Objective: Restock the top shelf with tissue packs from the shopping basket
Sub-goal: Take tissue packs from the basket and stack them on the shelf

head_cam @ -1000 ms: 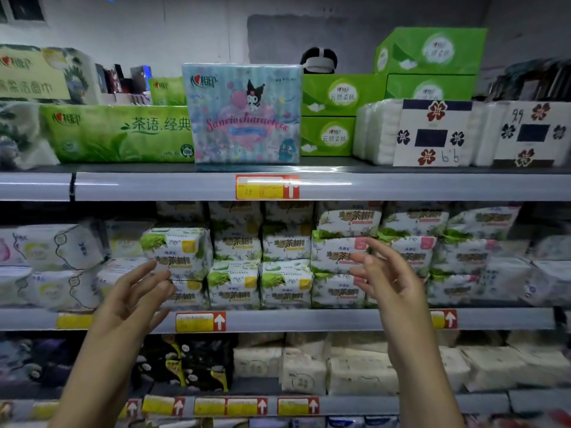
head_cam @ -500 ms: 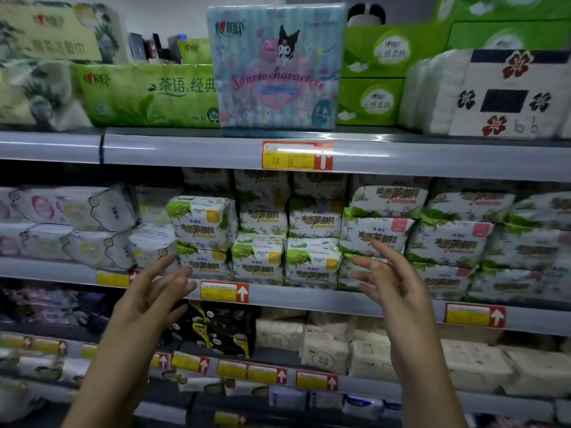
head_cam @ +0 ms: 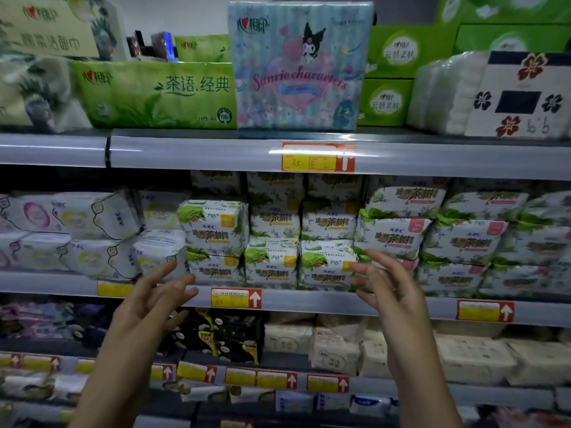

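Observation:
A pale blue tissue pack (head_cam: 298,69) with cartoon characters stands upright at the front of the top shelf (head_cam: 197,152), between a long green tissue pack (head_cam: 154,94) and stacked green tissue boxes (head_cam: 389,78). Both of my hands are raised in front of the second shelf, well below the blue pack, and hold nothing. My left hand (head_cam: 148,304) has its fingers straight and spread. My right hand (head_cam: 386,288) has its fingers loosely spread, palm turned inward. The shopping basket is out of view.
White tissue bundles with flower labels (head_cam: 506,94) fill the top shelf's right end; a beige-green pack (head_cam: 46,29) sits at its left. The second shelf (head_cam: 340,304) holds rows of white and green packs, and lower shelves carry black and cream packs.
The view has tilted down and closer, so the shelves sit higher in frame. Both empty hands stay raised and apart, drifting slightly lower relative to the top shelf.

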Demonstrator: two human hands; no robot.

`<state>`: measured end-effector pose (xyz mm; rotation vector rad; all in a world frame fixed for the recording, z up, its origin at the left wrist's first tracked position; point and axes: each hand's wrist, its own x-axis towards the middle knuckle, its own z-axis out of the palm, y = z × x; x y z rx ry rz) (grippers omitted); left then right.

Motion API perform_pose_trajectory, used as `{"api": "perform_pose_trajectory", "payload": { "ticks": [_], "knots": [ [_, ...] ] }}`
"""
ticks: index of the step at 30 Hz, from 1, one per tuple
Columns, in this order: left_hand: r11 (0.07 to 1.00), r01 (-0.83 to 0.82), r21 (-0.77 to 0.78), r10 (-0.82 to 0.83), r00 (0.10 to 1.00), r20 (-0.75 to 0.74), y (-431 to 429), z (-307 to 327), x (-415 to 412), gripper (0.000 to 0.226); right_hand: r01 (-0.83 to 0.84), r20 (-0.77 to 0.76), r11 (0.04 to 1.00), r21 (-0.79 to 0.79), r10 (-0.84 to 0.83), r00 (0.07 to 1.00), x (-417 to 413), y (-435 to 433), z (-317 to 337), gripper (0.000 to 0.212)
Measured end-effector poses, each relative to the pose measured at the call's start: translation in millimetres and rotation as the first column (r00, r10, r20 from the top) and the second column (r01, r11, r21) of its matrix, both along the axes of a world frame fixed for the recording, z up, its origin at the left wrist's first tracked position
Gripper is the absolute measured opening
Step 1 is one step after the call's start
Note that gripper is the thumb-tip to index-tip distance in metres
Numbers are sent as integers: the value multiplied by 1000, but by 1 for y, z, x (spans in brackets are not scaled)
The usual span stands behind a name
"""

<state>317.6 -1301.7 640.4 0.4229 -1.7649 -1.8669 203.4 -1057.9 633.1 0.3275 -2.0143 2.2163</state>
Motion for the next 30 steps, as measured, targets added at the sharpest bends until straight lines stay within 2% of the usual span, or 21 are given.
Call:
{"api": "perform_pose_trajectory", "payload": {
  "ticks": [3,9,16,25,30],
  "knots": [
    [1000,3,-4,-3,1000,2,-21,1,6,88,31,11,999,-17,-31,999,5,-20,-1,19],
    [999,-24,42,23,999,30,-90,-6,26,23,44,25,998,-39,-43,999,26,-93,-4,18],
    [999,-45,21,43,997,59,-196,-21,62,20,-36,28,998,49,35,999,63,-210,-11,15],
    [997,33,71,-39,995,86,-317,-32,109,21,-7,45,996,94,3,999,117,-329,-21,15],
    [996,78,31,-81,993,86,-370,-47,142,35,-31,63,988,151,21,998,150,-388,-38,15]
  ]
}}
